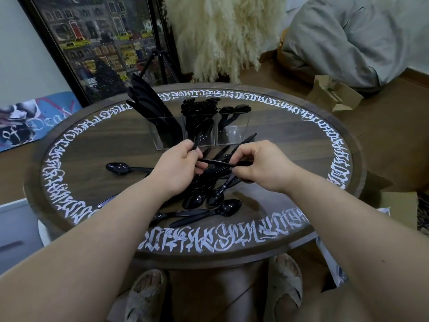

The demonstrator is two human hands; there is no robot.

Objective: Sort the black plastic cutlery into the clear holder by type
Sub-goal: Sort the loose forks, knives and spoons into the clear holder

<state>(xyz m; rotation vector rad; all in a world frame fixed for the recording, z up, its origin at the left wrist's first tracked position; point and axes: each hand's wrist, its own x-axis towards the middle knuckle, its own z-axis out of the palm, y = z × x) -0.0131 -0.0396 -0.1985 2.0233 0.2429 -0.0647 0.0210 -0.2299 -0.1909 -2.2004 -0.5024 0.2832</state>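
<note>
Cutlery [209, 191]: black plastic, heaped mid-counter [301, 145], before the holder [199, 131]. Judged light, stiff, slick, liable to snap; take by the handle.
Holder: knives left, forks middle, few pieces right.
Left hand [178, 168]: fingers curled, grasping a spoon [203, 132] by its handle, bowl up.
Right hand [262, 168]: fingers pinching a thin piece [216, 161]; type unclear.

Both bare forearms are reaching forward from the lower corners, converging toward the middle. The left hand [178, 167] is curling its fingers, pinching a thin black handle that stands upward. The right hand [262, 166] is bending at the knuckles, fingertips pinching another slender black piece lying crosswise between the hands.
</note>
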